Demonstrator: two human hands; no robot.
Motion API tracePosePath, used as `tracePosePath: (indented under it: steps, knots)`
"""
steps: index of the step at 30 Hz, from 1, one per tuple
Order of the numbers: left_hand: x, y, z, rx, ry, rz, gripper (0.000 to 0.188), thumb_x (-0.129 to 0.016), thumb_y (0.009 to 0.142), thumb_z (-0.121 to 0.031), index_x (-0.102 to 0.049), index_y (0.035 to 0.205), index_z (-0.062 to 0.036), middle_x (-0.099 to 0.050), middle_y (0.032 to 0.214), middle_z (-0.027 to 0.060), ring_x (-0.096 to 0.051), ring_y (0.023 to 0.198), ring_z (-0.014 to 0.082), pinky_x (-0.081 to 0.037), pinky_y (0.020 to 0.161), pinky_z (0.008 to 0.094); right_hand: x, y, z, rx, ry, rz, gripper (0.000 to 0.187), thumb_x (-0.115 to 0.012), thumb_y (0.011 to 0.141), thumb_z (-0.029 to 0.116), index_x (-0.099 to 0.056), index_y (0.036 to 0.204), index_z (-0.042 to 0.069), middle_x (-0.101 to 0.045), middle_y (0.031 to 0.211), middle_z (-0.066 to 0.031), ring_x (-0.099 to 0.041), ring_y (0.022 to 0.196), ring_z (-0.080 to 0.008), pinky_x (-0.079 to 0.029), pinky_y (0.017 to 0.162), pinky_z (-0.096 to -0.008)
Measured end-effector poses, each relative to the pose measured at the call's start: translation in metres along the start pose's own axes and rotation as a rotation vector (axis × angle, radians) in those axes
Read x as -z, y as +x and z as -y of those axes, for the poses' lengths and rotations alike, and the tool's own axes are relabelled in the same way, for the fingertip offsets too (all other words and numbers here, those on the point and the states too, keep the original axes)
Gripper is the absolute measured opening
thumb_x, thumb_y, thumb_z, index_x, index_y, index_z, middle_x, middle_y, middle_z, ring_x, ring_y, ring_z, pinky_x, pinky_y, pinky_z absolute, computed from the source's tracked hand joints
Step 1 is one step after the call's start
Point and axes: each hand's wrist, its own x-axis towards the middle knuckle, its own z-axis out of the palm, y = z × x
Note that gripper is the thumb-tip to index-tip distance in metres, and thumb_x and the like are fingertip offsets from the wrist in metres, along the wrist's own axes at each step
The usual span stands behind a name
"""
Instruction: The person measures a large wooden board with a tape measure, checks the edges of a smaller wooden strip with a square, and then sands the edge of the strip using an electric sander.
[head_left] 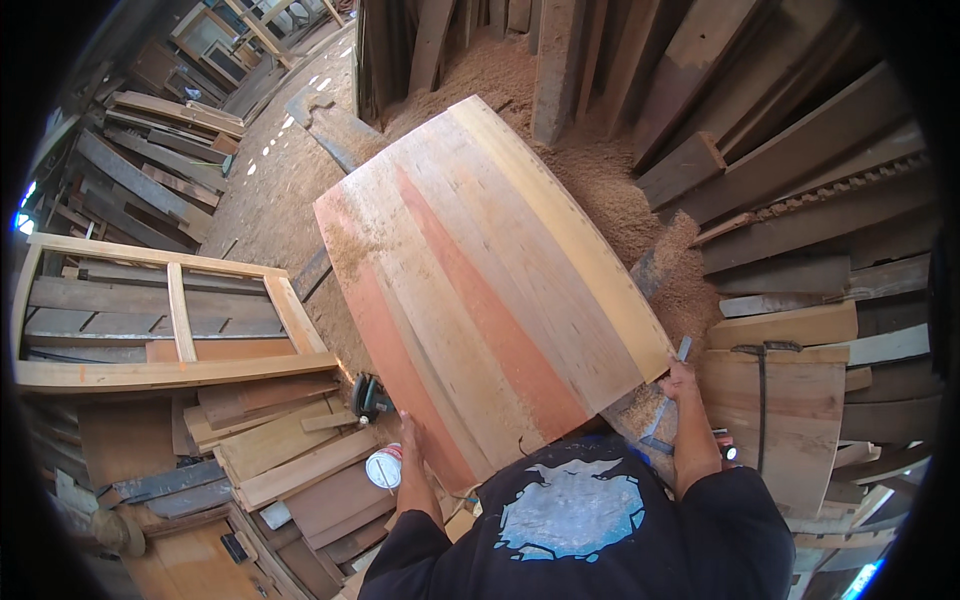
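Observation:
A broad wooden panel (480,270), glued up from pale, reddish and yellowish boards, spans the middle of the view. Its near edge lies close to my torso. My left hand (410,445) holds the panel's left edge near the lower corner, its fingers partly hidden by the wood. At the right corner, my right hand (682,380) is closed round the panel's edge. Sawdust (350,248) is scattered over the panel's far left part. Below my right hand runs a thin bluish strip (657,417); whether I touch it is unclear.
A white tub (384,467) and a dark green power tool (370,397) stand left of my left hand. Further left lies a pale wooden frame (180,310) on stacked boards. Sawdust heaps (590,200) and leaning planks (800,160) fill the far right. A clamp (765,375) hangs on a board.

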Motion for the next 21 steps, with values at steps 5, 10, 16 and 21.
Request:
tracePosePath:
  steps: [5, 10, 16, 21]
  knots:
    - [-0.007, -0.007, -0.006, 0.014, 0.07, -0.041, 0.068, -0.035, 0.098, -0.06, -0.058, 0.122, -0.0013, -0.064, 0.094, 0.0092, -0.06, 0.082, 0.0232, -0.049, 0.073, 0.0364, -0.007, 0.0, -0.007, -0.028, -0.019, -0.123, 0.037, -0.054, 0.1, 0.021, -0.049, 0.131, 0.002, -0.06, 0.124, -0.0166, -0.06, 0.114, -0.0333, -0.049, 0.095, -0.0553]
    - [-0.011, 0.01, 0.001, 0.023, 0.115, -0.062, 0.067, -0.034, 0.099, -0.057, -0.059, 0.122, 0.0002, -0.064, 0.093, 0.01, -0.061, 0.082, 0.0234, -0.049, 0.072, 0.0356, -0.015, -0.018, 0.003, -0.019, 0.011, -0.054, 0.041, -0.056, 0.099, 0.023, -0.047, 0.134, 0.004, -0.058, 0.128, -0.0163, -0.059, 0.116, -0.0338, -0.048, 0.096, -0.0572]
    - [0.001, 0.032, 0.02, 0.062, 0.246, -0.158, 0.064, -0.035, 0.099, -0.053, -0.057, 0.122, 0.0028, -0.065, 0.094, 0.0173, -0.063, 0.084, 0.0314, -0.049, 0.078, 0.04, -0.042, -0.056, 0.009, 0.038, -0.274, -0.199, 0.044, -0.058, 0.097, 0.027, -0.047, 0.131, 0.0, -0.059, 0.121, -0.0171, -0.06, 0.109, -0.0341, -0.049, 0.092, -0.0572]
    - [-0.007, 0.009, 0.019, -0.118, 0.531, -0.389, 0.054, -0.046, 0.097, -0.043, -0.054, 0.117, 0.0075, -0.063, 0.109, 0.0277, -0.063, 0.101, 0.0404, -0.048, 0.089, 0.0449, -0.056, -0.069, 0.02, 0.035, -0.845, -0.243, 0.059, -0.062, 0.093, 0.033, -0.041, 0.135, -0.003, -0.053, 0.126, -0.0255, -0.056, 0.115, -0.0353, -0.045, 0.097, -0.0585]
